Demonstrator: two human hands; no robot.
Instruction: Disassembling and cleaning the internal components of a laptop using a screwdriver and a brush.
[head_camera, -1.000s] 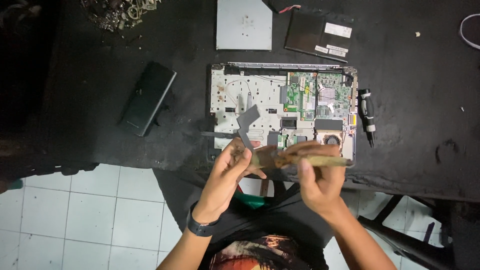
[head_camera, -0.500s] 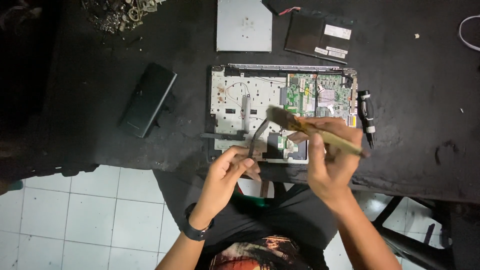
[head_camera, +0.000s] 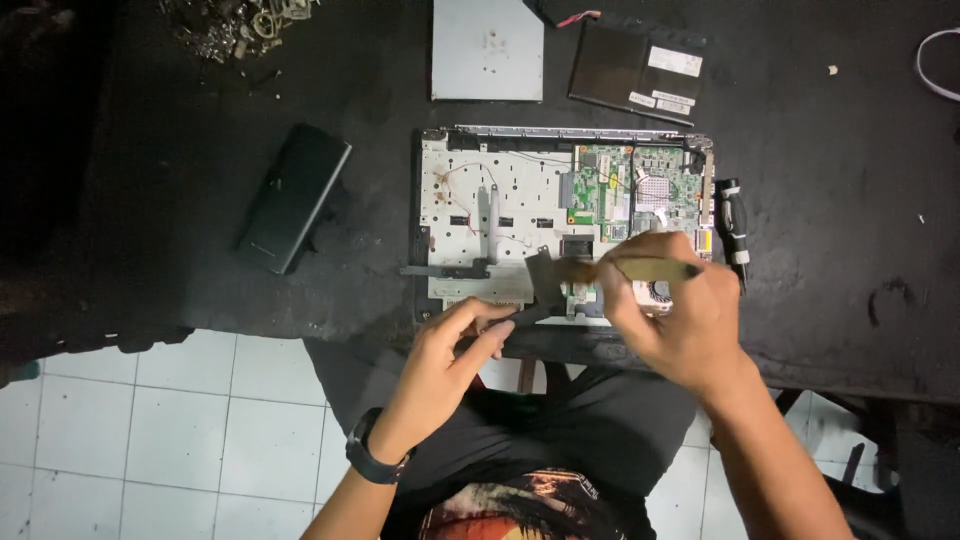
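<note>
— What's the right hand (head_camera: 672, 318) doing?
— It grips a brush (head_camera: 610, 270), bristles over the opened laptop (head_camera: 520, 215) just ahead of it.
— And the left hand (head_camera: 462, 345)?
— It pinches a thin dark strip (head_camera: 528, 315) at the counter (head_camera: 820, 170) edge, beside the right.

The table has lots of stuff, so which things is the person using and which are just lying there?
In use:
left hand pinching a small grey part
right hand holding a brush
opened laptop

Lying about:
black battery
grey cover plate
dark panel
screwdriver
</note>
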